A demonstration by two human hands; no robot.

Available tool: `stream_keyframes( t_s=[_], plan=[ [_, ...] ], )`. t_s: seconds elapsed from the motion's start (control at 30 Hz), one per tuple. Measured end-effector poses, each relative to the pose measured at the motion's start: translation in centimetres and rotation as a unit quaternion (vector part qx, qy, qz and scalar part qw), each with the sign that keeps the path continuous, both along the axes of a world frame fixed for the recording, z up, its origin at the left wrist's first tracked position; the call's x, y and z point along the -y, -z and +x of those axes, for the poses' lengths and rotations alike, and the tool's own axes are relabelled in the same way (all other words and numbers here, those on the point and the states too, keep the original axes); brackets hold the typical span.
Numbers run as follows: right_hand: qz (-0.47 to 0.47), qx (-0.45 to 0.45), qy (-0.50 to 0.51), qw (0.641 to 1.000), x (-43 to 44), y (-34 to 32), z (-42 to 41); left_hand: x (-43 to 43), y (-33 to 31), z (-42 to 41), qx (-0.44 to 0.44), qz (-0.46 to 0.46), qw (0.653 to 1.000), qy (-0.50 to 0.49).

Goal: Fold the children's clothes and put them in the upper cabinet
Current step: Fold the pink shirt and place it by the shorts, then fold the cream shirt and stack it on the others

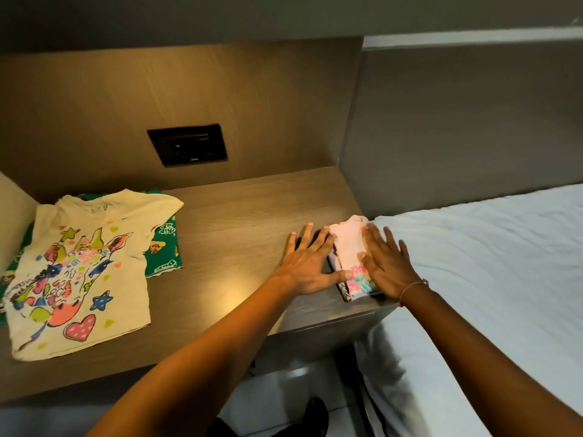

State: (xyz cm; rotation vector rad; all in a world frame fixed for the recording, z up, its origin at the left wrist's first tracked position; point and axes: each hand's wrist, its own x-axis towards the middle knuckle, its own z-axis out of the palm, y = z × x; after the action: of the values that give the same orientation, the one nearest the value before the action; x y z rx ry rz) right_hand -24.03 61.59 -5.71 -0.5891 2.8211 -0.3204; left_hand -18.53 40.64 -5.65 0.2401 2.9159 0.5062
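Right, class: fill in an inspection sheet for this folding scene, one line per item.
Surface: wooden desk, lit, beside a bed.
Job's things: folded pink garment at the desk's right end; cream giraffe T-shirt lying flat on a green printed garment at the left.
Clutter: nothing seen.
Grippers: left hand flat beside the pink garment, thumb touching it; right hand flat on it.
Cables: nothing seen.
Surroundings: black wall socket panel; white bed sheet; upper cabinet not in view.
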Motion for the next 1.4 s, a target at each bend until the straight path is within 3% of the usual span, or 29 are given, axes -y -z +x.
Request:
stream_keyframes(
  t_s=[0.13, 0.23, 0.3, 0.4, 0.57, 0.7, 0.87, 1.0, 1.13, 1.27, 1.33, 1.4],
  plan=[
    [-0.114, -0.140, -0.012, 0.984, 4.5, -2.5, 2.8, 5.8, -1.0, 5.8, -0.120, 0.045, 0.984, -0.125],
    [-0.204, -0.101, -0.085, 0.970, 10.3, -3.1, 5.4, 11.9, -0.6, 12.9, -0.177, 0.025, 0.944, -0.278],
    [-0.188, -0.072, -0.155, 0.967, 14.8, -2.5, 6.7, 15.8, -0.2, 17.3, -0.160, 0.002, 0.912, -0.378],
    [-0.150, -0.027, -0.242, 0.958, 21.3, -1.5, 8.5, 19.7, 0.4, 21.2, -0.100, -0.046, 0.891, -0.441],
    [-0.101, -0.023, -0.352, 0.930, 30.5, -0.8, 11.0, 21.9, 1.8, 24.0, -0.149, -0.046, 0.884, -0.440],
    [-0.077, -0.047, -0.383, 0.919, 35.2, 0.0, 11.9, 22.6, 0.9, 24.2, -0.193, -0.003, 0.869, -0.455],
    [-0.082, -0.105, -0.345, 0.929, 40.8, 0.0, 11.1, 24.4, -4.8, 24.9, -0.304, 0.096, 0.849, -0.421],
    [-0.085, -0.116, -0.251, 0.957, 44.7, -0.9, 8.7, 26.0, -8.8, 25.9, -0.326, 0.118, 0.843, -0.411],
    [-0.256, -0.096, -0.149, 0.950, 43.3, -2.2, 6.0, 28.0, -11.4, 27.3, -0.366, 0.109, 0.804, -0.455],
    [-0.451, -0.005, -0.129, 0.883, 38.1, -7.3, 4.8, 29.8, -14.6, 27.4, -0.422, 0.130, 0.745, -0.499],
    [-0.492, 0.000, -0.159, 0.856, 34.6, -11.0, 4.7, 30.5, -16.4, 27.4, -0.442, 0.157, 0.736, -0.488],
    [-0.488, 0.006, -0.190, 0.852, 30.3, -15.1, 4.8, 30.9, -18.5, 27.2, -0.439, 0.201, 0.738, -0.472]
  ],
)
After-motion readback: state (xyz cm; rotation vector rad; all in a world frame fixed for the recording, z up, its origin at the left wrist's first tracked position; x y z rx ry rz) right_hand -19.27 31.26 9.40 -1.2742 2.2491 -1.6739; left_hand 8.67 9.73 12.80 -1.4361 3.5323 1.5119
